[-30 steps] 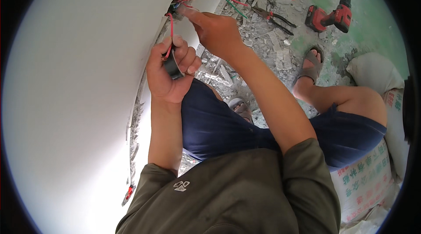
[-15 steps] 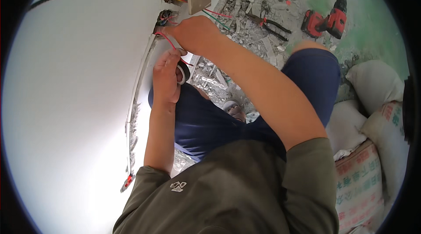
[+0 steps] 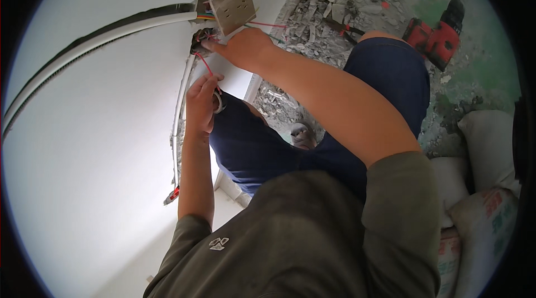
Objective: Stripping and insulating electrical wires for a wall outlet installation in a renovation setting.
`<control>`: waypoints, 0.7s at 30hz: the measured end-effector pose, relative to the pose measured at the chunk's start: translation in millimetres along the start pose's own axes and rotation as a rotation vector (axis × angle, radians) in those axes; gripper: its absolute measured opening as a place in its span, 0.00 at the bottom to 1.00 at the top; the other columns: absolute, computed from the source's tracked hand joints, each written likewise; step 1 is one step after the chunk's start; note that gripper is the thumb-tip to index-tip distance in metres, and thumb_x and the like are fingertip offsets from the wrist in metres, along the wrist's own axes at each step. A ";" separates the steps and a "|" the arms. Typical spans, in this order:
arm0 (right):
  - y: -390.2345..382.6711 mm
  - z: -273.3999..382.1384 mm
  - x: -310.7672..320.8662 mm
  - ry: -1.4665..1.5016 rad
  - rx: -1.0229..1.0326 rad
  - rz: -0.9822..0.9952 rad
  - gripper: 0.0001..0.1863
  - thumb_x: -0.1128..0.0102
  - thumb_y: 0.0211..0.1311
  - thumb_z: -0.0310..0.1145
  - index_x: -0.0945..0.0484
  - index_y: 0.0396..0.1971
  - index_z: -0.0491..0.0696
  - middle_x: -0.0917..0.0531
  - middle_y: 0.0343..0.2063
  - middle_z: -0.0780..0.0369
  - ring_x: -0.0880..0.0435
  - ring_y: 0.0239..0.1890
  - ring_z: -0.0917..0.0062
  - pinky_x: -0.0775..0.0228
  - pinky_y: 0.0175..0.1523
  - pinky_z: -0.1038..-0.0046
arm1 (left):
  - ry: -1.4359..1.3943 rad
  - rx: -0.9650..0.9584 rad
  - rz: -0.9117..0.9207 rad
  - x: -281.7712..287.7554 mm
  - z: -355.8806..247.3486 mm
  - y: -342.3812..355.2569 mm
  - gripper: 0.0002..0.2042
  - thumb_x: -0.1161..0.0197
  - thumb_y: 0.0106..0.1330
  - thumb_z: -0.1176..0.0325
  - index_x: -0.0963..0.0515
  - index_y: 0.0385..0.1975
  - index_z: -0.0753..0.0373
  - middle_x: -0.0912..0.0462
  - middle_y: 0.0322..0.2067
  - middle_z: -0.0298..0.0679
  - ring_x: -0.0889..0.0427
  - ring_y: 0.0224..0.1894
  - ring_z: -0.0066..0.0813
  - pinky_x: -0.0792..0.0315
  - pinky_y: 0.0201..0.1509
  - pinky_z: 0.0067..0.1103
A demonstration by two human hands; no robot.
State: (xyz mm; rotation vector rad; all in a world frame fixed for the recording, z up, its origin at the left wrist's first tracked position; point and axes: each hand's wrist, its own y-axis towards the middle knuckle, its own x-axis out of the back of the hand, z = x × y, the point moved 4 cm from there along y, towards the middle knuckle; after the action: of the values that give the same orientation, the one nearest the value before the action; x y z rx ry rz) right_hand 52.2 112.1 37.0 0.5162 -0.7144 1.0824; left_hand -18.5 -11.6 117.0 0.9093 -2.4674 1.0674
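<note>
My left hand [image 3: 200, 105] is closed around a roll of tape [image 3: 218, 102] and pinches a red wire [image 3: 204, 65]. That wire runs up, fairly straight, to an open wall box [image 3: 200, 39] with several coloured wires bunched in it. At the box's edge is my right hand [image 3: 243, 48], closed, its fingertips among the wires; what they grip is hidden. Just above it a beige socket plate [image 3: 233, 8] hangs tilted off the wall on its wires, with a red and a green wire sticking out beside it.
A white conduit [image 3: 111, 33] curves along a wall groove to the boxes. A red utility knife [image 3: 172, 195] is by the lower conduit. Rubble [image 3: 315, 13], pliers [image 3: 340, 29] and a red cordless drill [image 3: 438, 35] lie on the floor. Filled sacks [image 3: 486, 214] are stacked at the right.
The whole view has shifted and turned a little. The red wire at my left hand now looks straighter, and the tape roll shows more edge-on. Both hands stay by the box.
</note>
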 end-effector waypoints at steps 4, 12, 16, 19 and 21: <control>2.3 0.0 -4.8 -0.007 0.045 0.070 0.28 0.58 0.68 0.33 0.43 0.66 0.71 0.17 0.35 0.65 0.15 0.35 0.69 0.24 0.31 0.70 | 0.030 0.028 -0.044 -8.6 -2.4 2.9 0.07 0.46 0.66 0.69 0.21 0.35 0.62 0.33 0.18 0.24 0.40 0.14 0.08 0.49 0.16 0.09; 13.7 18.6 -21.1 0.150 0.076 0.046 0.34 0.55 0.66 0.38 0.54 0.71 0.61 0.16 0.33 0.59 0.15 0.32 0.69 0.24 0.29 0.65 | 0.015 0.056 -0.106 -1.5 -9.5 -1.2 0.07 0.46 0.66 0.69 0.21 0.35 0.62 0.33 0.18 0.23 0.41 0.14 0.08 0.49 0.16 0.10; 24.6 12.7 -28.4 0.036 0.090 0.062 0.34 0.55 0.65 0.37 0.53 0.70 0.60 0.16 0.33 0.60 0.15 0.31 0.69 0.24 0.27 0.64 | 0.012 0.042 -0.104 5.8 -10.4 -1.3 0.07 0.46 0.66 0.68 0.21 0.35 0.61 0.33 0.18 0.23 0.41 0.14 0.07 0.50 0.16 0.09; 34.4 18.3 -37.8 0.083 0.058 0.087 0.34 0.54 0.64 0.35 0.52 0.70 0.60 0.16 0.33 0.61 0.15 0.30 0.69 0.24 0.23 0.63 | 0.012 0.049 -0.105 8.2 -8.8 -1.6 0.07 0.46 0.67 0.68 0.21 0.35 0.60 0.32 0.18 0.22 0.41 0.14 0.07 0.50 0.16 0.09; 39.2 19.1 -38.8 0.105 0.033 0.054 0.34 0.54 0.63 0.33 0.50 0.69 0.60 0.15 0.33 0.62 0.15 0.27 0.67 0.26 0.19 0.60 | 0.018 0.052 -0.112 4.9 -10.0 -2.2 0.07 0.46 0.67 0.68 0.21 0.35 0.60 0.32 0.18 0.22 0.40 0.14 0.07 0.49 0.16 0.09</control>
State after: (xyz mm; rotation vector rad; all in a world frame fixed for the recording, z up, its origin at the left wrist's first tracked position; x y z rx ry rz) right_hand -0.1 90.6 22.5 0.4666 -0.6222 1.1643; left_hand -20.5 -7.5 127.4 1.0355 -2.3536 1.1012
